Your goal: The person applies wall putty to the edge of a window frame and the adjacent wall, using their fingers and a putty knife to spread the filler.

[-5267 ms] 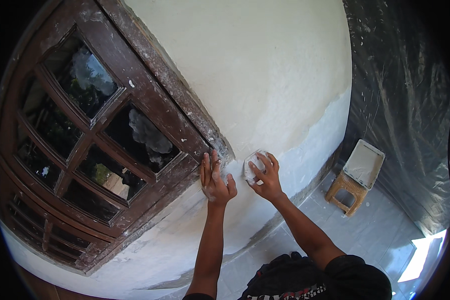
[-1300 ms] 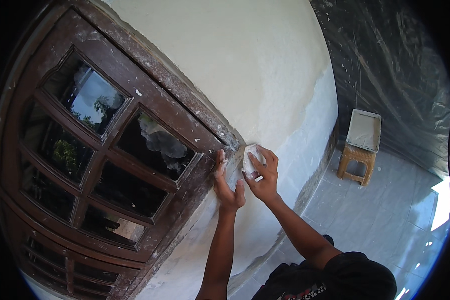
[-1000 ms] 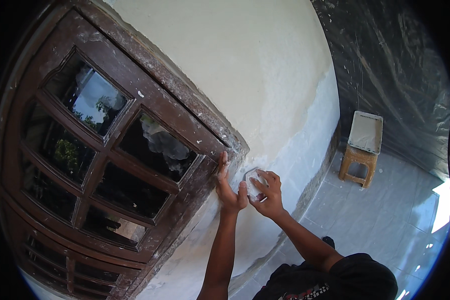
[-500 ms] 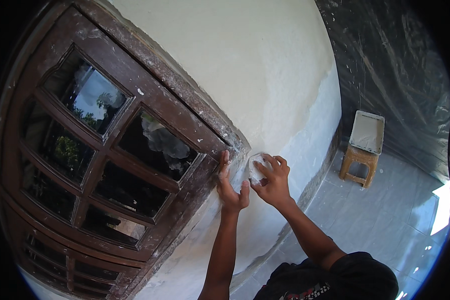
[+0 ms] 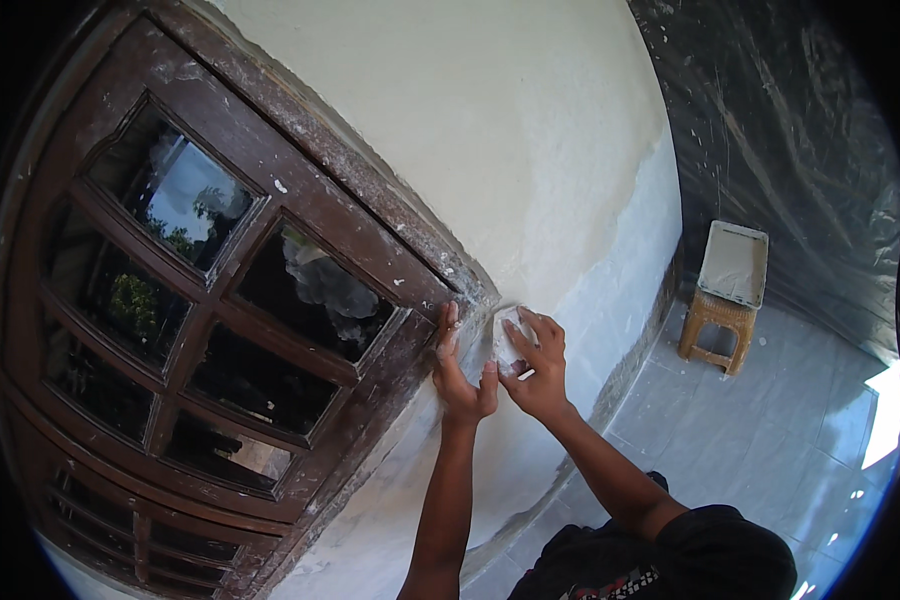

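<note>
My right hand (image 5: 538, 365) grips a flat whitish piece (image 5: 507, 340), smeared with what looks like putty, and holds it against the wall beside the window frame. Its fingers spread over the face of the piece, and the thumb is at its lower edge. My left hand (image 5: 460, 372) is open, fingers stretched upward along the edge of the brown wooden window frame (image 5: 370, 215). Its thumb points up, close to the lower left of the flat piece. The palm side of the left hand is partly hidden.
The wall (image 5: 490, 130) is cream above, with a paler patch lower right. A tray of off-white paste (image 5: 735, 265) rests on a tan plastic stool (image 5: 718, 325) on the grey tiled floor (image 5: 670, 420). Dark plastic sheeting (image 5: 790, 130) hangs behind it.
My right hand and the flat piece have shifted slightly left, nearer the window frame and my left thumb. The left hand has stayed about where it was.
</note>
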A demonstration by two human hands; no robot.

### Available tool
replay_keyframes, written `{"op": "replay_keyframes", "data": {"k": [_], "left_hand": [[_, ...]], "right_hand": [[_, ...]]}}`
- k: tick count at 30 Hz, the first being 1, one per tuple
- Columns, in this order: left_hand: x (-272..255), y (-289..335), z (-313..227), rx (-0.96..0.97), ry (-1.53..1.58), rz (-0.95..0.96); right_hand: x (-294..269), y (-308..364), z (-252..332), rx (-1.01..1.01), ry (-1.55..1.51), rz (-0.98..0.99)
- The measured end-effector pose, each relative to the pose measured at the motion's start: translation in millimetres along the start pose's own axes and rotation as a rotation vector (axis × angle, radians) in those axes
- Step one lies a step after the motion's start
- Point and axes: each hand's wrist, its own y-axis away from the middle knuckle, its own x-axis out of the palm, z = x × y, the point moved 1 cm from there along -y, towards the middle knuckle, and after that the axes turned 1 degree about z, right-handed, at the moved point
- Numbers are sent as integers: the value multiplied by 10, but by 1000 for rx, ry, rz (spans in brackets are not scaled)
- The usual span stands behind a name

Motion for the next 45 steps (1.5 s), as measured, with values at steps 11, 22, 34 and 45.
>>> {"op": "replay_keyframes", "data": {"k": [11,22,34,45], "left_hand": [[-13,10,9,0,12,8],[21,-3,2,-7,57,-21],[-2,-38,-33,-23,29,30],[-51,12,-70,-95,94,45]], "right_hand": [[183,403,-90,-113,-33,32],[354,479,-241,-22,-42,-24],[385,-139,-249,18,-13,-216],[518,242,-269,-3,32,-174]]}}
